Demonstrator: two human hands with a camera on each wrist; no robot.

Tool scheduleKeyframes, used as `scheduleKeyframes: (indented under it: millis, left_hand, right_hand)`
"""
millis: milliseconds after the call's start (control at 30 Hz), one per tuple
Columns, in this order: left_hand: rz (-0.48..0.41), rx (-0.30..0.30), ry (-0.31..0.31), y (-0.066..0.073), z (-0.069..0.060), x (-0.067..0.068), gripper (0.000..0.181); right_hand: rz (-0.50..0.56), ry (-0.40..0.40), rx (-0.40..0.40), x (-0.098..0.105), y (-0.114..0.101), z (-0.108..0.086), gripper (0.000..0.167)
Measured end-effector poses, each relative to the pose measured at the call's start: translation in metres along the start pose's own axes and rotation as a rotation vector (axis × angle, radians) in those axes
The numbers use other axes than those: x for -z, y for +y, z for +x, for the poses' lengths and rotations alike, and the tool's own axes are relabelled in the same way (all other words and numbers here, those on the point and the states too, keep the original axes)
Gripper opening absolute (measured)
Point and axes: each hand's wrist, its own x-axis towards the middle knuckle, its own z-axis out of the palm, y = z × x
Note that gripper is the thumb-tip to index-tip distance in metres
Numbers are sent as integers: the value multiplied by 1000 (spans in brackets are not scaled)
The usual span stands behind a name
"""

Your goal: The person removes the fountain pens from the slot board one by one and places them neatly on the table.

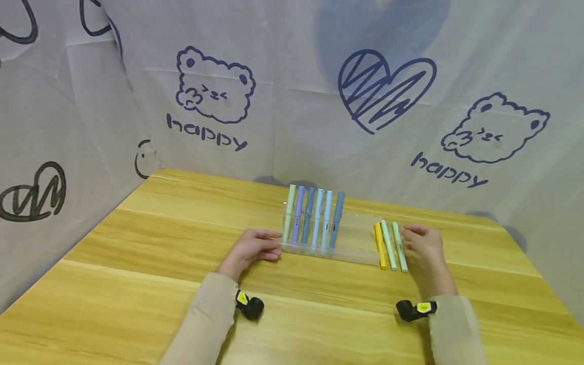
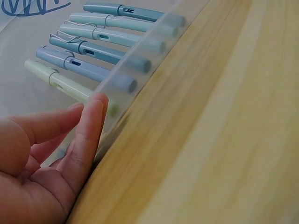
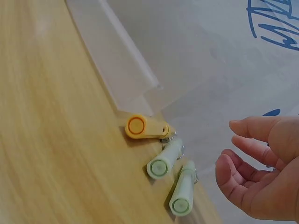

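A translucent plastic pen tray [image 1: 358, 237] stands at the far part of the table, with several capped pens lying side by side in its left half. They are a light green pen [image 2: 53, 78], a lavender pen [image 2: 79, 65], and blue and pale blue ones. My left hand [image 1: 250, 248] pinches the tray's left front corner between thumb and fingers. Beside the tray's right end lie a yellow pen [image 1: 380, 246] and two light green pens [image 1: 389, 245]. My right hand [image 1: 425, 245] hovers just right of these, fingers loosely bent, holding nothing.
The wooden table [image 1: 319, 309] runs back to a white cloth [image 1: 301, 101] with drawn bears and hearts, close behind the tray. Another cloth wall [image 1: 82, 111] hangs along the left. Each wrist carries a small black camera [image 1: 251, 306].
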Motion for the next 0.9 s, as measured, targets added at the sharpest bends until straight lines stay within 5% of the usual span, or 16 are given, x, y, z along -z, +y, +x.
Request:
scheduleKeyframes:
  millis: [133, 333, 500, 900]
  left_hand:
    - [0, -4, 2, 0, 0, 0, 34]
    - [9, -2, 5, 0, -1, 2, 34]
    - [20, -6, 5, 0, -1, 3, 34]
    - [17, -8, -9, 0, -1, 0, 34]
  right_hand:
    - [47, 19, 34, -3, 4, 7, 37]
    - [200, 13, 105, -10, 37, 47, 31]
    - [300, -55, 172, -14, 49, 65, 33]
    - [301, -257, 268, -33, 32, 44, 30]
